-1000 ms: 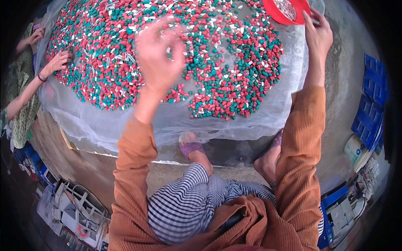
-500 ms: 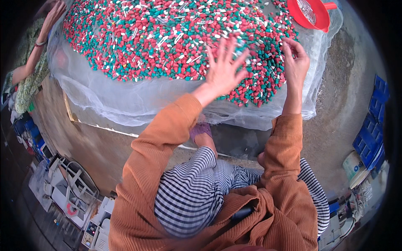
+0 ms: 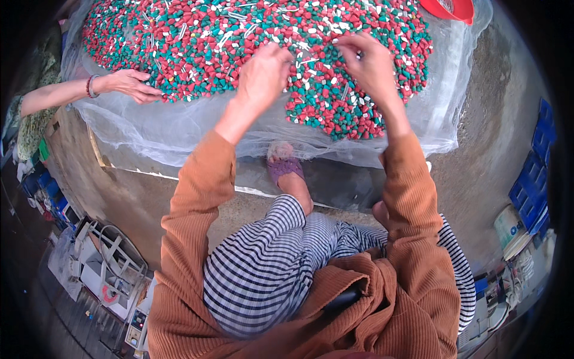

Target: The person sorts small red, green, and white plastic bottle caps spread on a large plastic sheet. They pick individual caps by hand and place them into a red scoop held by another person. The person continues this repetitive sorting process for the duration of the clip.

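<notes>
A wide heap of small red, teal and white pieces (image 3: 197, 42) lies spread on a translucent white mesh sheet (image 3: 179, 128) on the ground. My left hand (image 3: 263, 75) hovers over the near edge of the heap with fingers curled downward; what it holds is hidden. My right hand (image 3: 368, 63) is over the heap to the right, fingers pinched on a small piece. Both forearms wear orange ribbed sleeves.
Another person's hand (image 3: 128, 84) with a bracelet reaches into the heap from the left. A red bowl (image 3: 448, 7) sits at the top right edge. My foot in a purple sandal (image 3: 286, 164) rests at the sheet's edge. Blue crates (image 3: 535, 173) stand right, white frames (image 3: 104, 263) lower left.
Both my hands have shifted left and further onto the heap, closing from spread fingers to curled and pinched. The other person's hand has come further into the heap.
</notes>
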Motion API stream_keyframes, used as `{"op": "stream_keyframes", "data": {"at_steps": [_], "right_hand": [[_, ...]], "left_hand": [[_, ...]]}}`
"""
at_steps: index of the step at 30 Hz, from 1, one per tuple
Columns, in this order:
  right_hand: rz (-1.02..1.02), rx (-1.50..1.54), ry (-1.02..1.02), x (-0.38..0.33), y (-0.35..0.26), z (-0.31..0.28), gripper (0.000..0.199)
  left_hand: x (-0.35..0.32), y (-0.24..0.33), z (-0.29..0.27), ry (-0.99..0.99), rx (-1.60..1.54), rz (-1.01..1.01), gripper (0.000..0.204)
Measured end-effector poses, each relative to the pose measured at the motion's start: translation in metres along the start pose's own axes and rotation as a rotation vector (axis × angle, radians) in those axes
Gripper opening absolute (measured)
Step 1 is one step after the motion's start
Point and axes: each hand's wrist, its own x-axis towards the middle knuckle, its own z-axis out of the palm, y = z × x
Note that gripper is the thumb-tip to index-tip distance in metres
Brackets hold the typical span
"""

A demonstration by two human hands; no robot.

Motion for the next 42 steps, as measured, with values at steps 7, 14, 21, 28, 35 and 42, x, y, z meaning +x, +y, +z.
{"op": "stream_keyframes", "data": {"at_steps": [7, 14, 21, 28, 35, 42], "right_hand": [[-0.174, -0.483, -0.136, 0.025, -0.004, 0.061, 0.018], [0.302, 0.69, -0.211, 0.022, 0.007, -0.023, 0.015], [-0.075, 0.177, -0.29, 0.012, 0.01, 0.004, 0.012], [-0.434, -0.289, -0.286, 0.003, -0.001, 0.041, 0.01], [0.249, 0.308, -0.578, 0.011, -0.012, -0.024, 0.016], [-0.047, -0.378, -0.38, -0.011, 0.009, -0.03, 0.029]], "left_hand": [[0.019, -0.024, 0.014, -0.042, -0.089, -0.046, 0.015], [0.016, -0.028, 0.011, -0.128, -0.278, -0.144, 0.028], [0.026, 0.0, 0.04, -0.057, 0.1, -0.081, 0.033], [0.01, -0.004, 0.03, -0.181, 0.197, -0.106, 0.031], [-0.005, -0.006, 0.035, -0.098, 0.153, -0.056, 0.029], [0.017, -0.011, -0.005, -0.364, -0.524, -0.182, 0.024]]}}
